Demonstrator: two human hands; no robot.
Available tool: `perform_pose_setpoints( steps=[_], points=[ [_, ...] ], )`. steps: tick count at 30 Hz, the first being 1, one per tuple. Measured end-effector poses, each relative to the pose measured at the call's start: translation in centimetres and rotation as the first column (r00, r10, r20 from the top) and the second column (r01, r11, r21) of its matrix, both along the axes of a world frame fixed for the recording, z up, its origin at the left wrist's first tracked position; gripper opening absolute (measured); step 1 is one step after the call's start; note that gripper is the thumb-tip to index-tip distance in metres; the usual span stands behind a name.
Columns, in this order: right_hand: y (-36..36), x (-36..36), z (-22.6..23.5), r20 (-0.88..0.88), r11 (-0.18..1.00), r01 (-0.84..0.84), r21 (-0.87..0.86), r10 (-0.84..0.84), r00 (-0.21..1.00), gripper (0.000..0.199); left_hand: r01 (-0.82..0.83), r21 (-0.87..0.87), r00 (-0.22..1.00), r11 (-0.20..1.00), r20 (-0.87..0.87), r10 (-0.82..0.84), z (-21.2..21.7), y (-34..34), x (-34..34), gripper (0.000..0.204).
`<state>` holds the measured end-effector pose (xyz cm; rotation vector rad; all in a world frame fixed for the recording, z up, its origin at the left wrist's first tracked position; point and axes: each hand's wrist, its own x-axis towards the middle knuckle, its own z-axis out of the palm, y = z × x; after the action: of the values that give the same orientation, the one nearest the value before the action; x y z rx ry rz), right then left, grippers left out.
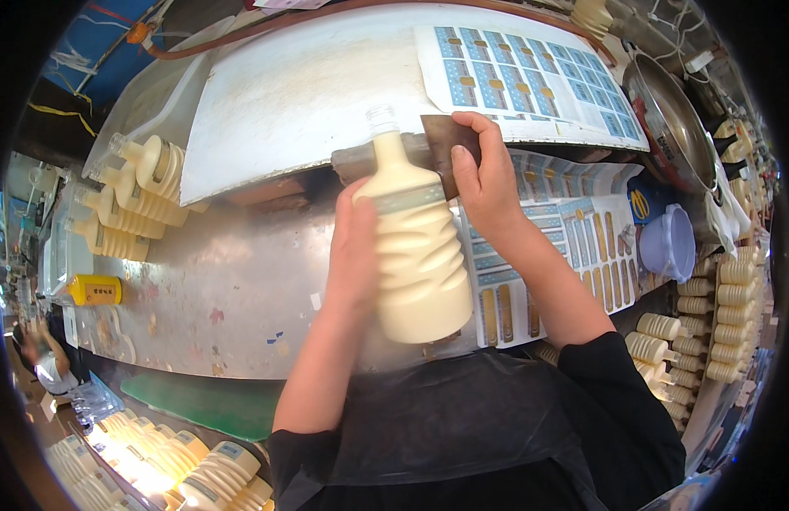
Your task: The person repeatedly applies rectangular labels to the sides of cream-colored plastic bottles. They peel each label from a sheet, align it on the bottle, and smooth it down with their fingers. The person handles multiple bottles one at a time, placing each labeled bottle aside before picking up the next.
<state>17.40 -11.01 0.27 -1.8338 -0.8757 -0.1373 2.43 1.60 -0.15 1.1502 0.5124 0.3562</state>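
Above the counter, the left hand lies along a cream ribbed bottle, its grip too blurred to tell; the right hand pinches a brown scraper just beside it. I'd steady the bottle and keep the scraper flat. A grey roll crowds the bottle's neck; decal sheets lie right.

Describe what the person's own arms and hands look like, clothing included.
Both the left hand and right hand are gloveless. The forearms are bare, with no watch or bracelet showing. The black sleeves are short, ending near the elbows. The left hand is blurred.
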Motion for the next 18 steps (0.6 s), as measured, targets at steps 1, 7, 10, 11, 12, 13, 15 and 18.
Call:
perform_pose_setpoints(
  steps=[1,7,10,11,12,13,15,18],
  points=[
    [0.0,0.1,-0.2,0.018,1.000,0.004,0.013,-0.005,1.000,0.039,0.006,0.014,1.000,1.000,0.007,-0.006,0.0,0.0,0.0,0.047],
    [-0.2,-0.2,1.1,-0.028,0.997,0.001,0.076,0.001,1.000,0.040,-0.024,-0.062,0.999,0.998,0.025,0.025,0.0,0.1,-0.3,0.047],
    [0.1,-1.0,1.8,-0.167,0.990,-0.001,0.141,0.025,0.986,0.039,-0.034,-0.184,0.999,0.982,0.029,0.040,0.2,-0.1,-0.3,0.050],
    [0.4,-1.3,1.9,-0.209,0.993,-0.014,0.116,0.038,0.977,0.039,-0.034,-0.237,0.999,0.971,0.028,0.042,1.5,-0.5,-0.2,0.051],
    [0.7,-1.4,2.1,-0.251,0.995,-0.028,0.092,0.050,0.967,0.039,-0.036,-0.289,0.999,0.957,0.026,0.045,2.2,-0.8,0.0,0.053],
    [0.9,-1.5,2.4,-0.239,0.996,-0.013,0.092,0.035,0.970,0.039,-0.036,-0.299,0.998,0.954,0.032,0.047,2.2,-1.0,0.0,0.054],
    [1.6,-1.8,3.5,-0.202,0.998,-0.027,0.061,0.039,0.979,0.038,-0.042,-0.317,0.997,0.948,0.049,0.060,2.3,-1.2,0.1,0.056],
    [3.0,-2.9,4.7,-0.066,0.998,-0.059,-0.006,0.059,0.996,0.035,-0.053,-0.315,0.996,0.948,0.048,0.071,2.7,-1.7,0.1,0.055]
  ],
)
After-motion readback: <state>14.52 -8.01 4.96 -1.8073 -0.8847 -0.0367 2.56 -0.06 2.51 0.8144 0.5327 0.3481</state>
